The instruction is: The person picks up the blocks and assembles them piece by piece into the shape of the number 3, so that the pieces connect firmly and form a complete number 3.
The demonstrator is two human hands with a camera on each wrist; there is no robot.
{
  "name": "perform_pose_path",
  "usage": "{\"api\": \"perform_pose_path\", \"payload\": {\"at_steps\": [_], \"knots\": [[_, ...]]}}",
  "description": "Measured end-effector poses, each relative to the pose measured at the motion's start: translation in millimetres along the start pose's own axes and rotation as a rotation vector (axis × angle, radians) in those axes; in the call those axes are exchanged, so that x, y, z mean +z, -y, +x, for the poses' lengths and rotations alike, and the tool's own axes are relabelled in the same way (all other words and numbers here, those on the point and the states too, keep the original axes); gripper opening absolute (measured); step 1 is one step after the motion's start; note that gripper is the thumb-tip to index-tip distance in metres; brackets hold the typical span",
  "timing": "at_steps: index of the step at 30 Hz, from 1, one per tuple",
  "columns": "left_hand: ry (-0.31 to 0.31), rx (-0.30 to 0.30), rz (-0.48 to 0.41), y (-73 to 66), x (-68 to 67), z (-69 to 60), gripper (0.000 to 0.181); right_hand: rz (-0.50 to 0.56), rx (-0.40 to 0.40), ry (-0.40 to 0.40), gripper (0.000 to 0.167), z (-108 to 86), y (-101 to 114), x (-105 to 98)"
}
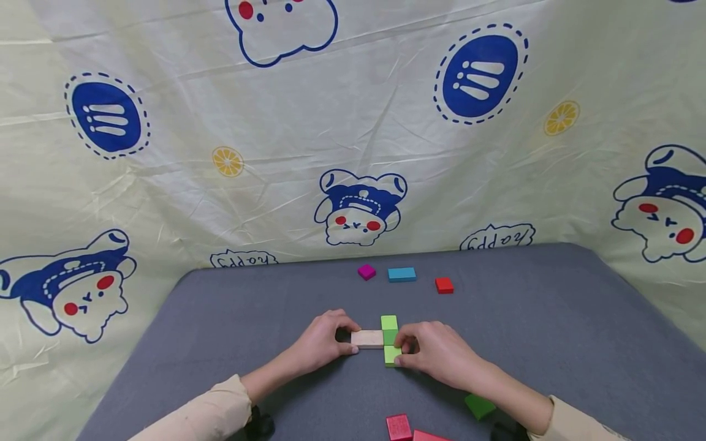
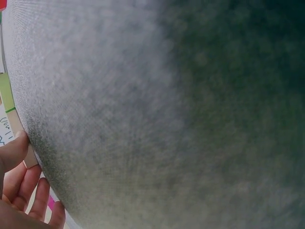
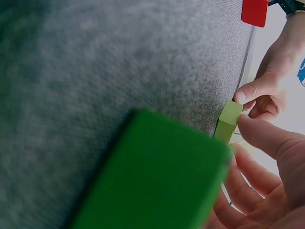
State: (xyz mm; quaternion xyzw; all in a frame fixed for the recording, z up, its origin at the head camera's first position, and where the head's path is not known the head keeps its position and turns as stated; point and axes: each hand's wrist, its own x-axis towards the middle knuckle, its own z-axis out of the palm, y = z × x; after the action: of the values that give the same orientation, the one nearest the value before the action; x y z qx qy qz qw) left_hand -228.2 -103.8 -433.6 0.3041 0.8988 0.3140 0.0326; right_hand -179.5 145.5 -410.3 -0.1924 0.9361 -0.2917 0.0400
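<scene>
Remotely, I watch, at lower centre of the frame, the left hand [image 1: 326,337] pinching the pale wooden block [image 1: 367,339] and the right hand [image 1: 438,352] pinching the nearest lime-green block [image 1: 390,355], where uneven sideways pressure could knock the abutting green row [image 1: 389,337] askew.

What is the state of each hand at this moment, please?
Left hand: closed, holding the end of the pale wooden block.
Right hand: closed, holding the light green block nearest the person.
</scene>
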Motion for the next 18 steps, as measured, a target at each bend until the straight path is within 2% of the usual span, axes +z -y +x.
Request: {"api": "perform_pose_path", "payload": {"at_steps": [18], "knots": [[-0.002,0.004,-0.003,1.7,0.9,0.3,0.024,0.030,0.022,0.011,0.017,1.2,-1.2,-1.0]]}}
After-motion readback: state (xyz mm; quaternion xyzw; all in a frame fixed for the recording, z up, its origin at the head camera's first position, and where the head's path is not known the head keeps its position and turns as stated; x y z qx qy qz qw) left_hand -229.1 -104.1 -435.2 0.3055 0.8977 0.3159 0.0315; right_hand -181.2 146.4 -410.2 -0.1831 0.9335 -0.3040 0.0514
